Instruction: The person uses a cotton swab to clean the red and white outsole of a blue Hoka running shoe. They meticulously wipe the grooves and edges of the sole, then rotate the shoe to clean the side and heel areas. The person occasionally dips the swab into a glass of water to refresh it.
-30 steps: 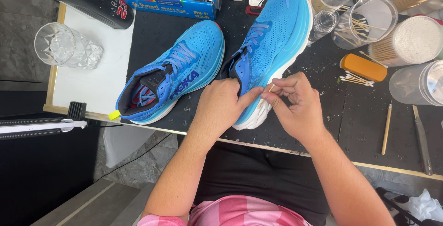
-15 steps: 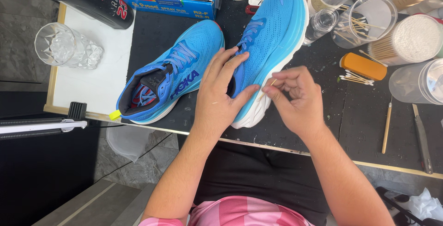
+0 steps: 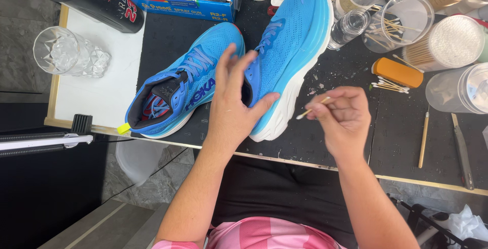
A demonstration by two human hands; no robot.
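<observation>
Two bright blue running shoes stand on a black mat [image 3: 168, 40]. The right shoe [image 3: 292, 40] is tilted onto its side, white sole facing right. My left hand [image 3: 234, 101] rests over its heel and collar, fingers spread upward, thumb against the sole edge. My right hand [image 3: 343, 119] hovers just right of the sole, pinching a thin cotton swab [image 3: 311, 109] whose tip points toward the sole without touching it. The left shoe [image 3: 185, 83] lies beside my left hand, opening toward me.
Clear cups of swabs [image 3: 404, 22] and cotton sticks [image 3: 450, 43], an orange block [image 3: 396, 72], loose swabs [image 3: 389, 86] and small bottles crowd the back right. A wooden stick [image 3: 423, 139] and a metal tool [image 3: 461, 150] lie at right. A cut glass [image 3: 66, 53] stands far left.
My left hand shifted from gripping the heel to lying spread over the collar. My right hand drew the swab away from the sole, down and to the right. The shoe tipped further.
</observation>
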